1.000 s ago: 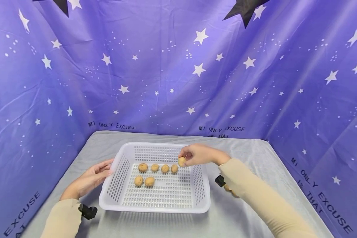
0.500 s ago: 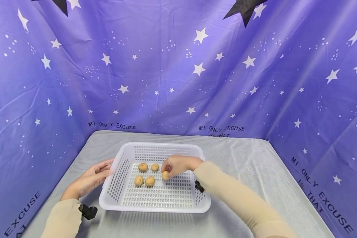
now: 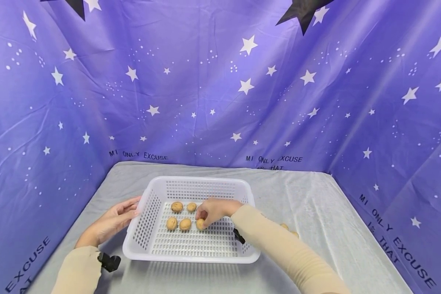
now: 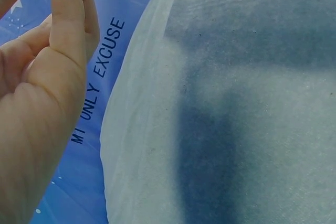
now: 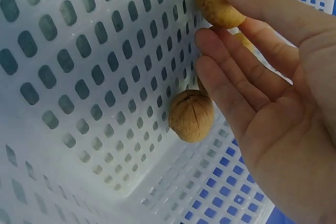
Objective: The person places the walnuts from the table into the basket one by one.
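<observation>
The right hand [image 3: 217, 208] pinches a walnut [image 3: 200, 225] between thumb and fingers inside the white basket [image 3: 191, 259], just right of two other walnuts [image 3: 185, 224]. The left hand [image 3: 112, 220] — fingers loosely apart — touches the basket's left rim.

"mi only excuse" [image 3: 138, 155] on purple curtain [image 3: 206, 98]

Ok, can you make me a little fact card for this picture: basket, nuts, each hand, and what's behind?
Basket: white rectangular plastic basket with holes, on a flat grey cloth
Right hand: pinches a round brown walnut inside the basket
Left hand: touches the basket's left side
Other nuts inside: four loose brown walnuts seen from the head, two in each row; the right hand may hide more
Behind: purple-blue fabric backdrop with white stars
</observation>
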`<action>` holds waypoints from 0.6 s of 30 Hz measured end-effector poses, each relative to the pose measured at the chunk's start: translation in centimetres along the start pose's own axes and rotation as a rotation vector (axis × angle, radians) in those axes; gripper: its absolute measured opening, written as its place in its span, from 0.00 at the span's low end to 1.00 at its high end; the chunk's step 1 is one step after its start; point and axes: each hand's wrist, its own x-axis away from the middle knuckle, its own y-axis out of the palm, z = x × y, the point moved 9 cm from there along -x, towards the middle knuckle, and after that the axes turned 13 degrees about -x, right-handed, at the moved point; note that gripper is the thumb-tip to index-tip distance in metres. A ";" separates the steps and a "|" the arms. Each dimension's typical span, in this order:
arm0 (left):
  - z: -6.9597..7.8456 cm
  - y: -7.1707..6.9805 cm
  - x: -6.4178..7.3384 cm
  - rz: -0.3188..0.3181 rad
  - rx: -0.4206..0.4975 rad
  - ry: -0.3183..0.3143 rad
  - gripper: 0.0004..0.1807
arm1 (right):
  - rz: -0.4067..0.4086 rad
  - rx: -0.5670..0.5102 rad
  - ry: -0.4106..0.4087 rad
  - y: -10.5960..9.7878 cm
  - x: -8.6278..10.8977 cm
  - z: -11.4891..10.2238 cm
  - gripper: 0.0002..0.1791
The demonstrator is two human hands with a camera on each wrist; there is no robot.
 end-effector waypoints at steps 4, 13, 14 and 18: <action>0.1 0.0 0.1 0.001 0.000 -0.002 0.34 | 0.005 -0.030 0.025 -0.2 0.3 -0.1 0.18; 0.1 0.1 0.0 -0.004 0.010 -0.001 0.34 | 0.013 -0.091 0.007 -1.7 1.2 -0.5 0.22; 0.1 0.1 0.0 -0.006 0.013 -0.001 0.34 | 0.015 -0.090 0.003 -2.0 1.5 -0.6 0.23; 0.1 0.1 0.1 -0.006 0.011 -0.002 0.34 | 0.037 -0.080 -0.025 -3.6 2.5 -1.2 0.23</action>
